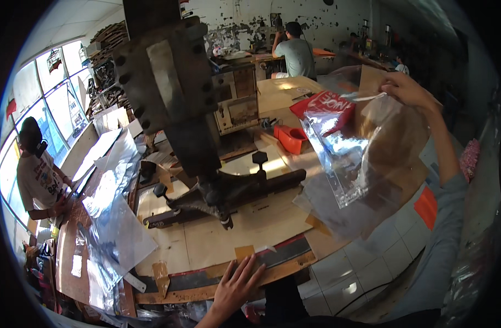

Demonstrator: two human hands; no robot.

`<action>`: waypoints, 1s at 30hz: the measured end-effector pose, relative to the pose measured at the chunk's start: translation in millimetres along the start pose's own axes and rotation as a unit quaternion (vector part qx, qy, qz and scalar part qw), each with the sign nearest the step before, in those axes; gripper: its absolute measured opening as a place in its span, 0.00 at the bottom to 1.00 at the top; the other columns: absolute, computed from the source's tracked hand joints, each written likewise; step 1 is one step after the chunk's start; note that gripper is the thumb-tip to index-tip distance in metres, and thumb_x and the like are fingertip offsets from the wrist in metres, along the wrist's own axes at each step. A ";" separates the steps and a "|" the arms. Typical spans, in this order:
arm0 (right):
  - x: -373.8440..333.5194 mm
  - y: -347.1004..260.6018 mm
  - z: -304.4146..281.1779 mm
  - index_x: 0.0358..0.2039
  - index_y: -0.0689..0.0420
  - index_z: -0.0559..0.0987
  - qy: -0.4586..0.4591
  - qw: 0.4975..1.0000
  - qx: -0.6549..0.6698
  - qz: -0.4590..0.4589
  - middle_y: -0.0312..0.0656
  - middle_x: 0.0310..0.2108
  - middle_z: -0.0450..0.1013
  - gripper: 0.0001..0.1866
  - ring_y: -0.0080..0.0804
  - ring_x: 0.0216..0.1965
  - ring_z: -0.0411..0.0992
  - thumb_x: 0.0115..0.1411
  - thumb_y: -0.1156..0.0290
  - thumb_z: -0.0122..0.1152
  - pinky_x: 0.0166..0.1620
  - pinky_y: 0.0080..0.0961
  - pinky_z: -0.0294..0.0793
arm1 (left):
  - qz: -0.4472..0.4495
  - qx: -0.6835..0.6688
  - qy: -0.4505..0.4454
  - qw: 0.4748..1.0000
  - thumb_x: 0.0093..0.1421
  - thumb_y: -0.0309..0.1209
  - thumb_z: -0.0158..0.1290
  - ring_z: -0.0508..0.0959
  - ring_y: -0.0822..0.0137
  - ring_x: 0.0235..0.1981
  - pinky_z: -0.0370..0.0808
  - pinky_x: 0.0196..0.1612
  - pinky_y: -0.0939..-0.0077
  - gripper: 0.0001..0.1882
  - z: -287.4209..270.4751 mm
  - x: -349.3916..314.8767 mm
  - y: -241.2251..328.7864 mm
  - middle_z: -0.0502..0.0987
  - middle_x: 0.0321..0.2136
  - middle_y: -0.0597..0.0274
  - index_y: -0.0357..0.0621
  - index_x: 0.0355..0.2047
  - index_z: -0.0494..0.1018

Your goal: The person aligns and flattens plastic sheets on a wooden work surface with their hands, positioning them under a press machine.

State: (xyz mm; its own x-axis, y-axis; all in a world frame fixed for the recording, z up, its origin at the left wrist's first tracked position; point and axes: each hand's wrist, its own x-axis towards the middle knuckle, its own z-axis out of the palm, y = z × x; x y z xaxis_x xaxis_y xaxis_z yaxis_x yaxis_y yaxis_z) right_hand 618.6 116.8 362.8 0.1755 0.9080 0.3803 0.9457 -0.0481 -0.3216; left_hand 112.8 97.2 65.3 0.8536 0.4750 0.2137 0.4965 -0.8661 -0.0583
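Bags in play at the press: the right hand point(406, 87) is raised, fingers pinched on the top edge of a clear plastic bag point(349, 150) hanging in the air right of the machine head point(174, 87). The left hand point(237, 284) lies open, fingers spread, on the wooden worktable point(245, 229) front edge. Best kept flat and steady, I'd say.

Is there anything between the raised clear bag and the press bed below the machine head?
Nothing visible blocks it. The right hand holds the clear bag up in the air to the right of the machine head. The press bed lies bare between them; the left hand rests at its front edge.
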 end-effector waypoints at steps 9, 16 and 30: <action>269.3 39.4 128.2 0.37 0.53 0.72 0.331 0.910 -0.226 -0.103 0.45 0.26 0.76 0.08 0.42 0.31 0.76 0.57 0.73 0.49 0.30 0.36 0.74 | -0.009 0.017 -0.015 1.000 0.60 0.42 0.44 0.58 0.56 0.63 0.49 0.64 0.55 0.28 -10.2 2.7 15.3 0.58 0.61 0.48 0.45 0.59 0.61; 321.3 67.4 330.2 0.59 0.37 0.58 0.095 0.976 -0.194 -0.003 0.41 0.56 0.62 0.32 0.43 0.51 0.67 0.55 0.65 0.60 0.49 0.60 0.63 | -0.032 0.000 -0.018 0.999 0.60 0.42 0.45 0.58 0.55 0.63 0.50 0.64 0.55 0.28 -9.6 21.1 15.0 0.58 0.61 0.48 0.45 0.59 0.62; 200.0 137.3 320.9 0.51 0.56 0.71 -0.053 0.993 -0.101 -0.039 0.47 0.53 0.67 0.25 0.44 0.53 0.66 0.51 0.66 0.62 0.54 0.40 0.66 | -0.006 -0.028 -0.002 1.000 0.58 0.45 0.46 0.57 0.54 0.63 0.47 0.65 0.54 0.29 -13.3 15.3 10.4 0.57 0.61 0.49 0.45 0.58 0.63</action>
State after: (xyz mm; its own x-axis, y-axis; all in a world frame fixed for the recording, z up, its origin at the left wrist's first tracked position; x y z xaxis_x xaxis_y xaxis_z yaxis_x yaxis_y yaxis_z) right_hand 695.7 425.4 116.4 0.0808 0.9502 0.3011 0.9927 -0.0495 -0.1102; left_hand 128.9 93.4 80.9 0.8483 0.4861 0.2100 0.4974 -0.8675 -0.0012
